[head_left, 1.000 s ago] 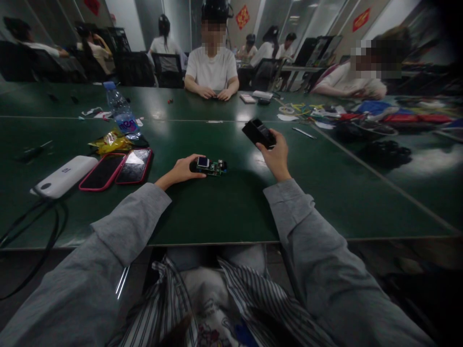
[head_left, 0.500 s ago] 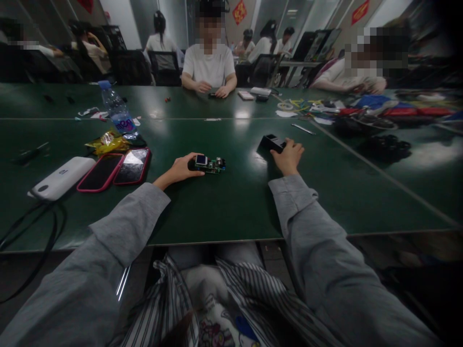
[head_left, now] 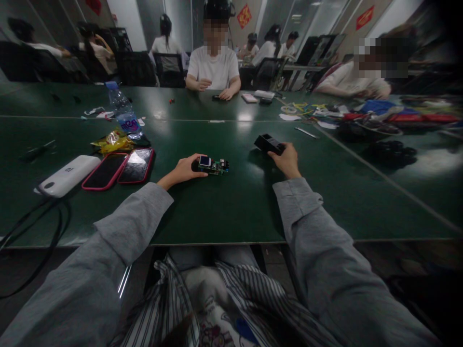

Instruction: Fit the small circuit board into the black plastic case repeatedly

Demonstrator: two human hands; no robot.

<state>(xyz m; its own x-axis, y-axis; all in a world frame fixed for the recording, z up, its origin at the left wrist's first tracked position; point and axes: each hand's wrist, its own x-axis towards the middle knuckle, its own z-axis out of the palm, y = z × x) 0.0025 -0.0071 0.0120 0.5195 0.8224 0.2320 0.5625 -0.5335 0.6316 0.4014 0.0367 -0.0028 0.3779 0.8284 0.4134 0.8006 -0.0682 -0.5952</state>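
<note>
Here's the circuit board (head_left: 217,167), on or just above the green surface (head_left: 224,212), my left hand (head_left: 185,167) gripping its left end. My right hand (head_left: 288,160) pinches a black case (head_left: 265,143), its inside unclear. I'd call this handling two separate parts; moving either calls for steady fingers. Farther left, a plastic bottle (head_left: 123,108), contents uncertain.

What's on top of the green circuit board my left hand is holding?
On the circuit board, a small dark screen sits at the end by your left hand, with small components beyond it. The underside and the part your hand covers can't be seen.
</note>
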